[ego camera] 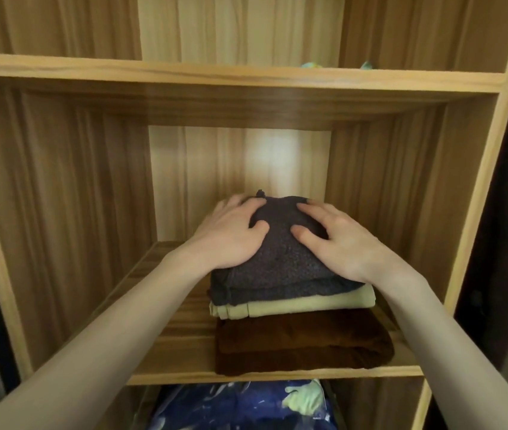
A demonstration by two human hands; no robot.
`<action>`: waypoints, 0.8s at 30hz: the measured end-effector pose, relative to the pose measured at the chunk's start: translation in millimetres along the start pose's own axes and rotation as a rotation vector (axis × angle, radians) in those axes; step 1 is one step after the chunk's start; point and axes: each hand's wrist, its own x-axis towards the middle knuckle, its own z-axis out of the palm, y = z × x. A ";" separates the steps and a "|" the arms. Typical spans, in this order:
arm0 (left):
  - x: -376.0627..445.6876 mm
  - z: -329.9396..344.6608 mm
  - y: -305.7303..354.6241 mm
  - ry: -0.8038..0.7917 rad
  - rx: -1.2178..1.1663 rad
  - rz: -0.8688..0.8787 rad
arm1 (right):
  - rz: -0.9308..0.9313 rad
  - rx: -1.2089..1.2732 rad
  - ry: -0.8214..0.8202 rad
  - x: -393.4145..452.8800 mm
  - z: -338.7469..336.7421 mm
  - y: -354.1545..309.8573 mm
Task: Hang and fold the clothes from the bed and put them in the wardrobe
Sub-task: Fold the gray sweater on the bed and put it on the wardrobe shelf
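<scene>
While both palms press flat, the dark grey folded garment (277,259) tops the wardrobe shelf (184,346) stack.

My left hand (231,234) and right hand (336,240) lie spread, gripping nothing; garment directly beneath them, its long axis running between my palms, neither nearer.

Matt wood-grain wardrobe (60,187); speckled dark knit garment (277,259) over smooth beige cloth (308,302) and plush brown fabric (302,339).

Your left hand (231,234) and right hand (336,240) press flat on the grey garment (277,265), fingers spread. It tops a stack on the wardrobe shelf (181,346): beige garment (302,304) beneath it, brown garment (302,342) at the bottom. Below the shelf lies a blue bag (231,408).
</scene>
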 end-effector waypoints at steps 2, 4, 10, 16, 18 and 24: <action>2.0 6.7 3.7 -0.114 -0.013 -0.013 | 0.036 -0.022 -0.011 0.8 2.9 2.8; 3.5 15.1 1.7 -0.185 0.021 -0.025 | 0.062 -0.029 -0.037 2.4 5.7 6.9; 1.7 27.1 -8.3 -0.102 0.038 -0.015 | 0.088 -0.061 -0.042 3.0 11.2 8.1; -15.4 28.7 6.0 0.205 0.239 0.099 | 0.039 -0.016 0.095 -18.5 5.5 4.0; -25.2 29.2 16.2 0.323 0.274 0.147 | 0.029 -0.030 0.145 -33.2 0.3 5.0; -57.3 52.2 61.0 0.491 0.125 0.328 | 0.067 -0.214 0.314 -107.8 -23.8 15.3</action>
